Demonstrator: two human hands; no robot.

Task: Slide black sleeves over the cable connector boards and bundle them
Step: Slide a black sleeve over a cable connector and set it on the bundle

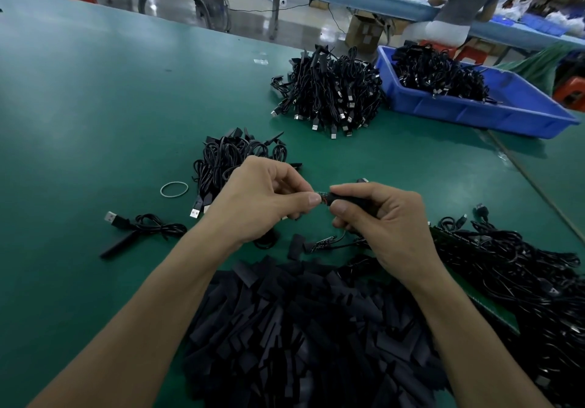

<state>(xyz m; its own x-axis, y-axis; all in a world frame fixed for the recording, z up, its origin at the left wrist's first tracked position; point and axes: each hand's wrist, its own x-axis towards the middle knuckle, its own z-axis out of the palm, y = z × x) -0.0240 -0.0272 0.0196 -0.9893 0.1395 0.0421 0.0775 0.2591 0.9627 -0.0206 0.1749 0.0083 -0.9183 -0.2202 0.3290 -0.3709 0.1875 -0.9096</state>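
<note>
Above the heap of flat black sleeves, our left hand pinches a small connector board; our right hand pinches a black tubular sleeve touching it.

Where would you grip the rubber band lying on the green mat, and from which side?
Pinch the rubber band at its left arc, from above and the left. It lies flat as an open ring, so only the thin rim offers hold, and the cable bundle crowds its right side.

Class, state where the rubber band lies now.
In the head view, the rubber band lies on the green table, left of the left hand, beside the coiled cables.
</note>
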